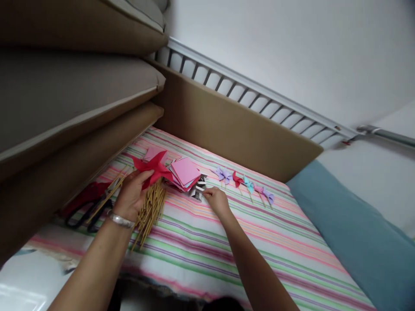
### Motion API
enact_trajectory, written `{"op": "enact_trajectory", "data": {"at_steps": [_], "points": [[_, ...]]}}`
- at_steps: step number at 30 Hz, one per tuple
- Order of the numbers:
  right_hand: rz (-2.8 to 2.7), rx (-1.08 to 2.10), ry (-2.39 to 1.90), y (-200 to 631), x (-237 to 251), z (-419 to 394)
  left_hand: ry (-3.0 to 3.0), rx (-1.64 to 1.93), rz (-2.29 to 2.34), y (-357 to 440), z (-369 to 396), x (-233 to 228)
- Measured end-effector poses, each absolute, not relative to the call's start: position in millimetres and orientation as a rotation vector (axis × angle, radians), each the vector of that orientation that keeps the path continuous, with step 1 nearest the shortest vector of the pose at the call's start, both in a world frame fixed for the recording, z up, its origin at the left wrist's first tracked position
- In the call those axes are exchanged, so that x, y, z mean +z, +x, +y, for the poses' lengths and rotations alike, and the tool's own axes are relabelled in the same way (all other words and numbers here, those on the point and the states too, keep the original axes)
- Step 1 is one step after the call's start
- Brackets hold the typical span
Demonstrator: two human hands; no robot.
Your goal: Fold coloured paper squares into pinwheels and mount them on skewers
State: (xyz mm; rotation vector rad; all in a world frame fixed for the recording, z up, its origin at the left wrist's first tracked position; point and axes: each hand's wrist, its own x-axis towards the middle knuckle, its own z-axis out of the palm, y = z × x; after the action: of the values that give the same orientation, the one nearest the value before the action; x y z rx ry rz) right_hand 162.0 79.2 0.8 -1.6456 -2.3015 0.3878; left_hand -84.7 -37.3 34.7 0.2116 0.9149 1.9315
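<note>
1. I see my left hand (131, 194) pinching a red paper pinwheel (152, 167) above the wooden sticks (151, 211).
2. My right hand (216, 199) fingers a small striped object (198, 188) beside the pink paper stack (185, 172); I cannot tell its grip.
3. The pinwheel looks light, flimsy and creasable; I'd hold its centre.
4. The scissors (87, 211) are partly hidden behind my left hand.

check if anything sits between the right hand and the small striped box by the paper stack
Nothing visible does. The right hand has its fingertips at the small striped box, which lies beside the pink paper stack. The left hand holds a red pinwheel off to the side.
</note>
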Motion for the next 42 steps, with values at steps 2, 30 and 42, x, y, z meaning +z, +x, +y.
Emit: {"op": "enact_trajectory", "data": {"at_steps": [2,30,42], "points": [[-2.415,0.354,-1.7,154,1,81,0.215,1.931,0.922,-84,-39,36],[-2.859,0.255,-2.199,107,-16,113,0.339,1.705,1.041,-59,-28,20],[-2.824,0.348,-2.163,115,-21,117,0.331,1.695,1.031,-59,-28,21]]}}
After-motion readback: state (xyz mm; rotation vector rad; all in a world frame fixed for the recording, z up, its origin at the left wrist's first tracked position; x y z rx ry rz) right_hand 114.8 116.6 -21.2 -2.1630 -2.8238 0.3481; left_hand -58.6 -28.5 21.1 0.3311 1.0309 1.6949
